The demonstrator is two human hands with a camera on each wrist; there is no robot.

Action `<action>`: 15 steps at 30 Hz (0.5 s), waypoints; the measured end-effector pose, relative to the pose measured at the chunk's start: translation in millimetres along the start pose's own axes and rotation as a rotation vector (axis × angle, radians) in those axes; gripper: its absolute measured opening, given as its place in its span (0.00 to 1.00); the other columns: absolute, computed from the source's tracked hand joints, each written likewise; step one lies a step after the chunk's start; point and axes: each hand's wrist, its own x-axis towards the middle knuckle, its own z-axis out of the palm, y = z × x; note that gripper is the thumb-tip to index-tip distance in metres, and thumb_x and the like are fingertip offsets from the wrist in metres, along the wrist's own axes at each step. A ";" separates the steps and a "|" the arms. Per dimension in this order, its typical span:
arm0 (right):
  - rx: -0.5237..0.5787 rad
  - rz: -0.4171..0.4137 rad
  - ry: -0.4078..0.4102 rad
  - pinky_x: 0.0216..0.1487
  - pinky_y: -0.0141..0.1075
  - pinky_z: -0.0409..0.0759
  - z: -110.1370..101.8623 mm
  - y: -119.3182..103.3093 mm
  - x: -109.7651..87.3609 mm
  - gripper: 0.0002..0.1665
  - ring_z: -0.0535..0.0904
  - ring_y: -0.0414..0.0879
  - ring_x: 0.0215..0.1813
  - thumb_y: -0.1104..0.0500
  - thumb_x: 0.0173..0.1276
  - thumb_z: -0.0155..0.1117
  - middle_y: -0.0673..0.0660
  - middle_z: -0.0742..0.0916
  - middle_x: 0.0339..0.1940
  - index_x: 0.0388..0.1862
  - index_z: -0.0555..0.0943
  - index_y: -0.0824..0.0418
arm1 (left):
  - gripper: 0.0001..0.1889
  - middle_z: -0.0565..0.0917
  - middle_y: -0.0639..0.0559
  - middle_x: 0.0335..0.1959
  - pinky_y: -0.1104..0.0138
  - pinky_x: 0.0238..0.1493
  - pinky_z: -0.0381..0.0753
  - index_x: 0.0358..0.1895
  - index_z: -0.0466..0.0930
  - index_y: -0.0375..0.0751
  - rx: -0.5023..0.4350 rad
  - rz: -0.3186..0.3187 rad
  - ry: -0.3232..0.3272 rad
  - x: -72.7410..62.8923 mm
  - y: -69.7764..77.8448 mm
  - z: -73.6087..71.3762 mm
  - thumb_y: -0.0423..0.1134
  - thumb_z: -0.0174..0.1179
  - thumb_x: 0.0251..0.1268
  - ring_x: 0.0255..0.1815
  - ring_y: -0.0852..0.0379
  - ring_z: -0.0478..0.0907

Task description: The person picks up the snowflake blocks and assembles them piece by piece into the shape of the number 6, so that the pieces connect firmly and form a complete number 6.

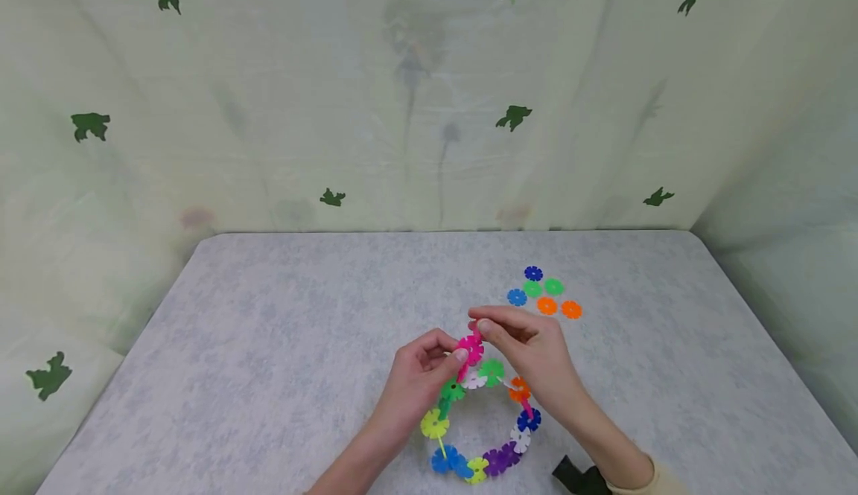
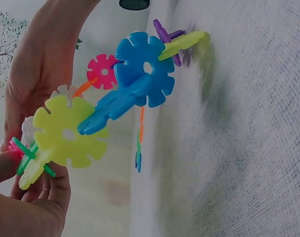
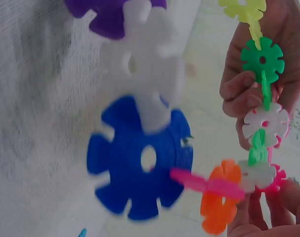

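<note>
My left hand [image 1: 417, 379] pinches a bright pink notched flower disc [image 1: 471, 347] between thumb and fingers. Just above it, the fingertips and thumb of my right hand [image 1: 539, 353] grip another pink piece [image 1: 475, 327], mostly covered by the fingers. Below both hands hangs a ring of interlocked plastic discs, among them a green disc [image 1: 492, 371], an orange disc [image 1: 519, 389] and purple discs [image 1: 501, 459]. The left wrist view shows a yellow disc [image 2: 70, 131] and a blue disc [image 2: 154, 74] of the ring close up. A dark blue disc [image 3: 135, 185] fills much of the right wrist view.
Several loose discs lie on the grey table [image 1: 302, 316] beyond my right hand, including an orange one [image 1: 572, 310] and a dark blue one [image 1: 533, 273]. A black object [image 1: 579, 476] is at my right wrist. A pale printed curtain [image 1: 429, 93] stands behind the table.
</note>
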 end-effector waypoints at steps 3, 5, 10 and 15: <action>0.021 -0.006 0.002 0.54 0.39 0.80 4.4 1.7 1.6 0.13 0.83 0.48 0.52 0.56 0.70 0.65 0.52 0.88 0.48 0.51 0.86 0.56 | 0.10 0.83 0.46 0.33 0.72 0.34 0.77 0.40 0.78 0.30 -0.007 0.015 0.028 0.9 -2.0 0.6 0.37 0.63 0.68 0.32 0.56 0.78; 0.020 -0.012 0.009 0.54 0.38 0.80 6.1 2.7 1.9 0.14 0.83 0.48 0.52 0.56 0.70 0.66 0.53 0.88 0.48 0.51 0.86 0.59 | 0.09 0.82 0.47 0.31 0.73 0.32 0.75 0.39 0.78 0.29 -0.011 0.031 0.057 1.7 -3.4 1.3 0.34 0.63 0.68 0.30 0.57 0.76; 0.014 -0.014 0.020 0.53 0.37 0.80 9.8 4.0 2.4 0.15 0.84 0.48 0.51 0.56 0.68 0.67 0.57 0.88 0.47 0.51 0.85 0.62 | 0.07 0.78 0.49 0.28 0.73 0.29 0.72 0.38 0.77 0.29 -0.007 0.050 0.112 2.0 -4.7 1.6 0.31 0.62 0.67 0.27 0.59 0.72; 0.006 0.010 0.035 0.51 0.38 0.81 11.8 5.2 3.0 0.15 0.84 0.48 0.49 0.55 0.67 0.68 0.55 0.88 0.45 0.49 0.86 0.61 | 0.06 0.81 0.47 0.30 0.73 0.31 0.74 0.38 0.77 0.29 -0.010 0.034 0.132 2.2 -4.4 1.7 0.31 0.62 0.67 0.28 0.58 0.74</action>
